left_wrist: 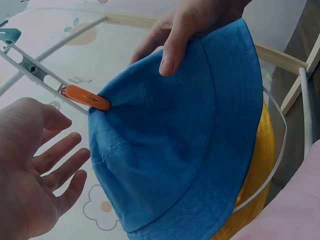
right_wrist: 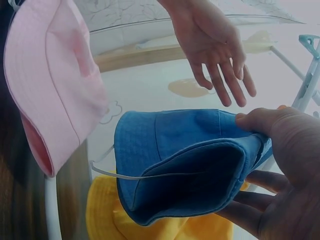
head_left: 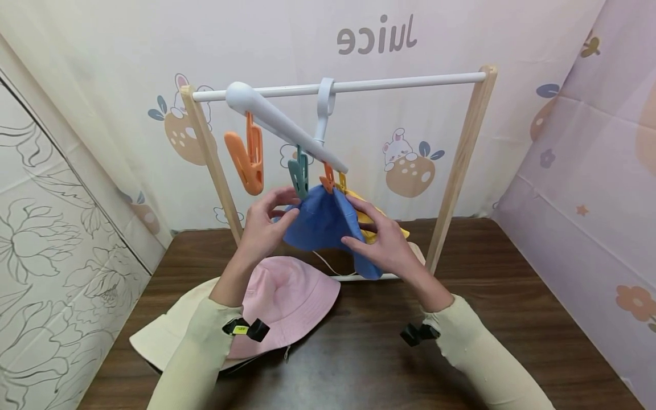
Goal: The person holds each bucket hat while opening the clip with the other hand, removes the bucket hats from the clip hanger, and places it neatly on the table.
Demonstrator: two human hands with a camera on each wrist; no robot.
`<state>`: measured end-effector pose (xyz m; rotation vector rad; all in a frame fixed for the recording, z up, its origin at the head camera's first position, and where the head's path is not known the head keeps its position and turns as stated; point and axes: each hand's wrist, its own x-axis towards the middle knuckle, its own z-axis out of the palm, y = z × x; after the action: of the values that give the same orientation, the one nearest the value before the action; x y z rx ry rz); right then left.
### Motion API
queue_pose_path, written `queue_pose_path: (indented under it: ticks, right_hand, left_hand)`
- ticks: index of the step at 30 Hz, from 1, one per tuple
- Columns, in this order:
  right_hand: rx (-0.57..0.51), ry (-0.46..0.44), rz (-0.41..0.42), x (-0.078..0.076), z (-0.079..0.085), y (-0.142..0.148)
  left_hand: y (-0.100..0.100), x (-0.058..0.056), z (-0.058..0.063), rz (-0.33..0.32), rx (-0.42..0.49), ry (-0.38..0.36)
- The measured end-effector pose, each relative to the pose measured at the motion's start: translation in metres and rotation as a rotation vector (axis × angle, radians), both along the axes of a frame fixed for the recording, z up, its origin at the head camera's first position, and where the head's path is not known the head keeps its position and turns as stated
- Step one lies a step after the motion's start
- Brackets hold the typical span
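A blue bucket hat [head_left: 320,222] hangs from an orange clothespin [head_left: 327,177] on a white hanger [head_left: 287,128], its white cord dangling. My right hand [head_left: 381,233] holds the hat's side, thumb on one face and fingers on the other, as the left wrist view shows. My left hand [left_wrist: 40,165] is beside the hat with its fingers loosely spread and nothing in them. Close to that hand hangs a teal clothespin [head_left: 299,173]. Behind the blue hat, a yellow hat [right_wrist: 107,205] hangs near a yellow clothespin [head_left: 343,181].
The hanger hooks over the white bar [head_left: 410,82] of a rack with wooden legs [head_left: 463,165]. A larger-looking orange clothespin [head_left: 248,159] hangs at the hanger's near end. A pink bucket hat [head_left: 292,296] lies over a cream hat [head_left: 174,324] on the dark wooden table [head_left: 359,353].
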<state>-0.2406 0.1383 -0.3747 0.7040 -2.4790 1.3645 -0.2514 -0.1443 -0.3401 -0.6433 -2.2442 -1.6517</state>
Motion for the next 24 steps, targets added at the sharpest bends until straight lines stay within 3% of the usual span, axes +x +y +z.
queue_pose_path:
  ticks: [24]
  right_hand:
    - [-0.019, 0.012, 0.011, 0.007, 0.004, -0.006]
  left_hand:
    - [0.019, -0.01, 0.009, -0.023, 0.024, 0.038]
